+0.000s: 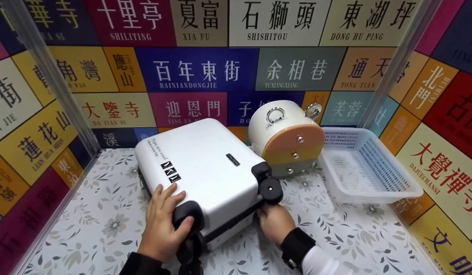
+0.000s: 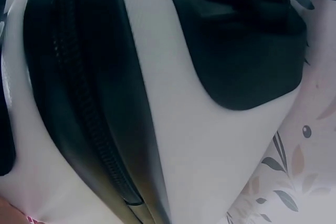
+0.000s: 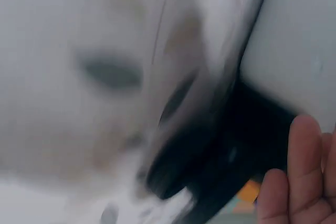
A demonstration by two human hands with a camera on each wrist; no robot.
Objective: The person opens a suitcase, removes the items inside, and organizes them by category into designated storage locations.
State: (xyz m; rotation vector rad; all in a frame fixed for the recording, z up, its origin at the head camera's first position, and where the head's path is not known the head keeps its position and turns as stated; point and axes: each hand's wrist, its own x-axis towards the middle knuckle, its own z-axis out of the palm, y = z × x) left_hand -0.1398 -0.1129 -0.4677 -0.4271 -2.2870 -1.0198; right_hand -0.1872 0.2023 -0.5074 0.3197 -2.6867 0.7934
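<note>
A small white suitcase [image 1: 213, 179] with black corner guards and wheels lies on its side on the patterned tabletop. My left hand [image 1: 162, 225] rests on its near left corner, fingers spread over the white shell and thumb by the black corner guard. At the near right corner, my right hand [image 1: 276, 223] is low against the side, below a black wheel [image 1: 271, 190]; its fingertips are hidden in the head view. In the right wrist view, straight fingers [image 3: 305, 166] appear beside a black corner. A black zipper [image 2: 94, 124] runs along the case in the left wrist view.
Behind the case on the right stands a round cream container [image 1: 276, 114] with a striped orange, yellow and grey front. A white plastic basket [image 1: 373, 196] sits to its right. Colourful sign-printed walls enclose the leaf-patterned tabletop [image 1: 94, 225].
</note>
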